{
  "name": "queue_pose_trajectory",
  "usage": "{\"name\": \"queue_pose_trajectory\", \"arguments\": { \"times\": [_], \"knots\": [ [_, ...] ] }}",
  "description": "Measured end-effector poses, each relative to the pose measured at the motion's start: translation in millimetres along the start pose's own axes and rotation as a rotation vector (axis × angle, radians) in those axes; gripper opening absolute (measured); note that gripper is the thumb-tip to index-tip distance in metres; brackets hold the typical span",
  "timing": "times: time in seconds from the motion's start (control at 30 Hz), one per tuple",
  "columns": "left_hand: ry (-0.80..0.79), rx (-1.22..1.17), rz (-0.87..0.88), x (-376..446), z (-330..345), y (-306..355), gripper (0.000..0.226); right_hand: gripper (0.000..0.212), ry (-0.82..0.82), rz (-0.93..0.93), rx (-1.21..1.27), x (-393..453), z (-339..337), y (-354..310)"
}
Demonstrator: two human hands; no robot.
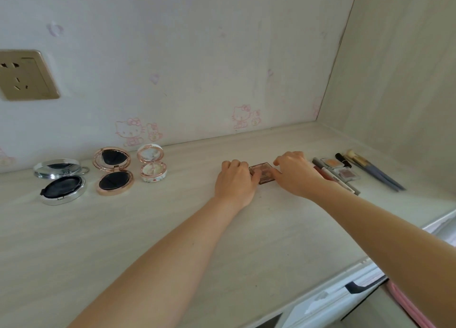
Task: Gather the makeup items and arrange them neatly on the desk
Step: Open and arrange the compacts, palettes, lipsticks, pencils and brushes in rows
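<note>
On desk point(148, 229), near back wall: left hand point(234, 179) and right hand point(296, 174) both held small brown palette point(263, 173), fingers curled on its sides.

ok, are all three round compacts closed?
No. The silver compact, rose-gold compact and white floral compact all stand with lids up.

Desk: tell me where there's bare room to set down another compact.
Bare desk along the whole near edge, and between the floral compact and the left hand. Crowded at the right: pens, small pans and brushes lie tight beside the right hand.
</note>
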State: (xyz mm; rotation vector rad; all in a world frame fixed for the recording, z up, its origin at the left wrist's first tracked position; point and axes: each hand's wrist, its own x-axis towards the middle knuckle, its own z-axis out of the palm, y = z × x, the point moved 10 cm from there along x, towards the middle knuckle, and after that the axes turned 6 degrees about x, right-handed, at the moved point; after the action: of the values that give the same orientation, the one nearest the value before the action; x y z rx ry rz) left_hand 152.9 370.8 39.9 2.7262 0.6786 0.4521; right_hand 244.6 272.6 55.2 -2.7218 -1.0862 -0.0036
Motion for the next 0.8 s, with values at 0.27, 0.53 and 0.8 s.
{"name": "queue_pose_trajectory", "arguments": {
  "times": [0.27,0.53,0.8],
  "knots": [
    [-0.047,0.000,-0.009,9,13,-1,0.050,0.046,-0.024,-0.026,-0.056,12,12,3],
    [-0.016,-0.174,-0.015,6,9,2,0.043,0.044,0.022,0.026,0.082,-1,-2,-5],
    [0.096,-0.543,-0.106,-4,-2,-7,0.038,0.025,0.074,0.077,0.310,-32,-20,-1]
  ]
}}
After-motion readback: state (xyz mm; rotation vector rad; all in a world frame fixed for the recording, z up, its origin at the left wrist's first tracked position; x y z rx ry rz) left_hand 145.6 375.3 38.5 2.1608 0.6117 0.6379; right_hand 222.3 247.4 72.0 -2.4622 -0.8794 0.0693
